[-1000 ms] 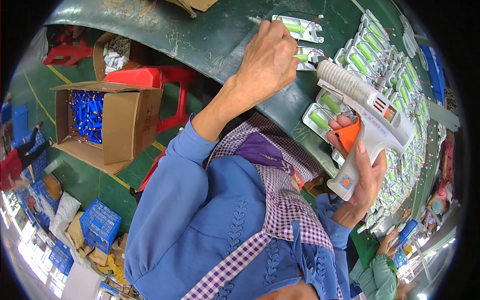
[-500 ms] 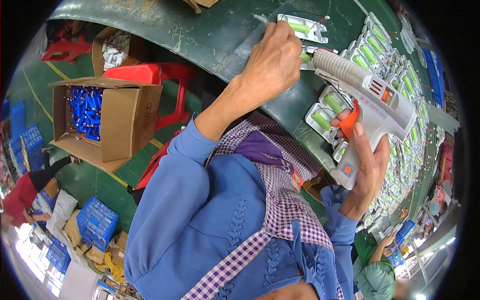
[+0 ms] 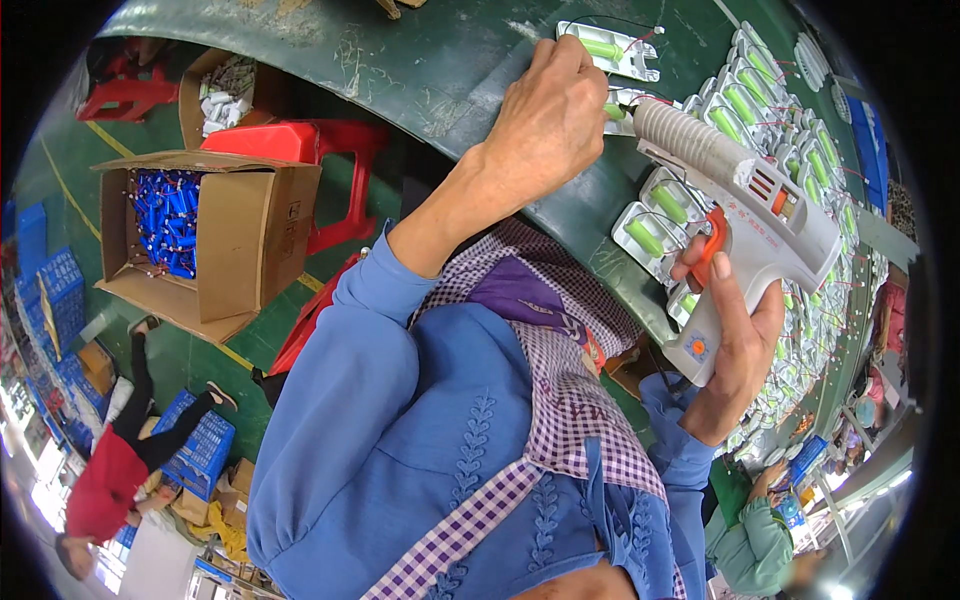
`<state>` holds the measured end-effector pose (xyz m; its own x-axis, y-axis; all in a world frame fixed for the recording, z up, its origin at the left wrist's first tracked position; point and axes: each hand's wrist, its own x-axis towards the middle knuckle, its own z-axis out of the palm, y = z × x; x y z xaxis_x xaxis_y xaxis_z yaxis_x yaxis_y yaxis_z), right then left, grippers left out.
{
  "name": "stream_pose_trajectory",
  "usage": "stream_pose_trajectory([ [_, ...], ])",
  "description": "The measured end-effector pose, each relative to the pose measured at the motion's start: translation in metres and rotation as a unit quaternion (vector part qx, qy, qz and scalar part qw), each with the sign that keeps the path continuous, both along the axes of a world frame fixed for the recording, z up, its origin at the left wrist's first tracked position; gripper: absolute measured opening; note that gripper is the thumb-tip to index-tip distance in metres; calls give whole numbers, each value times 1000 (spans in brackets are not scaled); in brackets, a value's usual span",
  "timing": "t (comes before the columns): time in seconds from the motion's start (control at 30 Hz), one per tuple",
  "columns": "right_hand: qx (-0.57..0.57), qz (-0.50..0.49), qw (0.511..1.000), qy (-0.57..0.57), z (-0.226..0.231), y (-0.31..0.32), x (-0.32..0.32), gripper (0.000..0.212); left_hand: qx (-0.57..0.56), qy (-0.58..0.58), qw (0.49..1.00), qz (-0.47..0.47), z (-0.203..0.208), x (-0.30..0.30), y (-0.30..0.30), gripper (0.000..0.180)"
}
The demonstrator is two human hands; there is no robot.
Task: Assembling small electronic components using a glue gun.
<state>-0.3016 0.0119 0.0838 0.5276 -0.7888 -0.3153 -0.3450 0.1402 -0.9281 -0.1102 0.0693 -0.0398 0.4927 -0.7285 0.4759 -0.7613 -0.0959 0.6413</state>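
Observation:
My right hand (image 3: 738,335) is wrapped round the grip of a white hot glue gun (image 3: 770,225), fingers at its orange trigger. The gun's ribbed front and dark nozzle point up and left toward my left hand (image 3: 548,125). That hand is closed at the edge of a white plastic shell (image 3: 625,97) holding a green battery cell; the fingertips are hidden behind the hand. The nozzle tip is at this shell. Just beyond lies another white shell (image 3: 632,66) with a green cell and thin wires. Two similar shells (image 3: 640,232) lie below the gun, near the table edge.
Many white shells with green cells (image 3: 740,105) cover the right of the green table (image 3: 420,85). To the left, a cardboard box (image 3: 250,245) of blue wired cells stands by a red stool (image 3: 345,180). A person in red (image 3: 105,485) and one in green (image 3: 755,545) are farther off.
The glue gun and my right hand have shifted slightly right, while my left hand stays almost in place. The person in red has come further into view at the lower left.

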Motion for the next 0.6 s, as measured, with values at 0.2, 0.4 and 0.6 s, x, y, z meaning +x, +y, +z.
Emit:
stream_pose_trajectory([
  [0.2,4,-8,1000,0,1,4,-3,36,-15,-22,1000,5,-2,1,0,15],
  [0.4,6,-12,1000,-6,-1,4,-6,36,-3,-1,1000,-1,1,1,2,17],
  [0.6,9,-10,1000,-7,-4,5,-10,36,-5,-8,1000,-6,-1,2,1,16],
])
